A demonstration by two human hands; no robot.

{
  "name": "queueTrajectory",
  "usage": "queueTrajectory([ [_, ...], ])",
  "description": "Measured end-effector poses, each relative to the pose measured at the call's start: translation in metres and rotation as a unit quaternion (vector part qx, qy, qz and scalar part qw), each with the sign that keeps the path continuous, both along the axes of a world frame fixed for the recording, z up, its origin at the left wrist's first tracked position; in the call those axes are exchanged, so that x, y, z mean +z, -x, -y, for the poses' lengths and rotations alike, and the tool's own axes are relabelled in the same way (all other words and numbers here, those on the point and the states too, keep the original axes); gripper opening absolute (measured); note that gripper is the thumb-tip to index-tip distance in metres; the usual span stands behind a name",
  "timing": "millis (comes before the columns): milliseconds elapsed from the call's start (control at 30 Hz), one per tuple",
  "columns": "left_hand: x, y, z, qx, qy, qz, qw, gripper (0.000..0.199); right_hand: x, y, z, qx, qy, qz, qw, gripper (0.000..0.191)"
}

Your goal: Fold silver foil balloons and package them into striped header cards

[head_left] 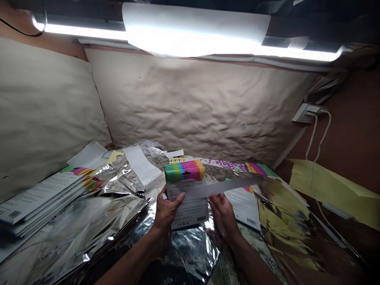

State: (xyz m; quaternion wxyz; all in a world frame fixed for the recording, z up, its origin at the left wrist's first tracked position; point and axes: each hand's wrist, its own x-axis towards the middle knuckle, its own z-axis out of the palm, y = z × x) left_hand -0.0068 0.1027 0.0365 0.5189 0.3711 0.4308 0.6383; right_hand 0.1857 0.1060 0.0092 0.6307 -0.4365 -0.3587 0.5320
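My left hand (168,209) grips the left side of a small stack of rainbow-topped packages (190,213), its thumb pressing on the front. The packages show white backs with print and a barcode, and they stand nearly upright. A long pale paper strip (222,187) lies across the top package and sticks out far to the right. Under that strip, at the packages' right edge, my right hand (222,209) has its fingers curled; what they hold, if anything, is hidden.
Similar packages are piled at the left (44,194); another package (245,206) lies right of my hands. Crinkled silver foil (118,198) covers the table. A white paper strip (142,166) lies behind. Cables (314,146) hang from a socket (307,113) at the right.
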Motion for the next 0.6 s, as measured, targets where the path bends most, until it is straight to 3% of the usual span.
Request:
queueTrajectory([
  [67,-0.003,0.008,-0.006,0.054,-0.008,-0.022,0.998,0.053,0.000,-0.013,-0.007,-0.138,0.029,0.055,0.988,0.084],
  [133,-0.007,0.014,-0.010,0.080,-0.035,-0.050,0.995,0.051,0.005,-0.023,-0.009,-0.242,-0.014,0.127,0.962,0.083],
  [167,-0.009,0.016,-0.011,0.076,-0.053,-0.067,0.994,0.048,0.009,-0.025,-0.007,-0.258,-0.057,0.175,0.948,0.078],
  [267,-0.017,0.017,-0.010,0.020,-0.087,-0.133,0.987,0.039,0.026,-0.021,0.007,-0.187,-0.183,0.336,0.905,0.070],
  [367,-0.022,0.015,-0.007,-0.037,-0.092,-0.162,0.982,0.037,0.039,-0.010,0.022,-0.062,-0.244,0.413,0.875,0.090],
  [500,-0.024,0.016,-0.007,-0.058,-0.095,-0.161,0.981,0.037,0.047,0.002,0.025,0.039,-0.239,0.375,0.895,0.094],
  [600,-0.019,0.016,-0.007,-0.037,-0.082,-0.147,0.985,0.038,0.049,0.005,0.019,0.019,-0.226,0.329,0.917,0.084],
])
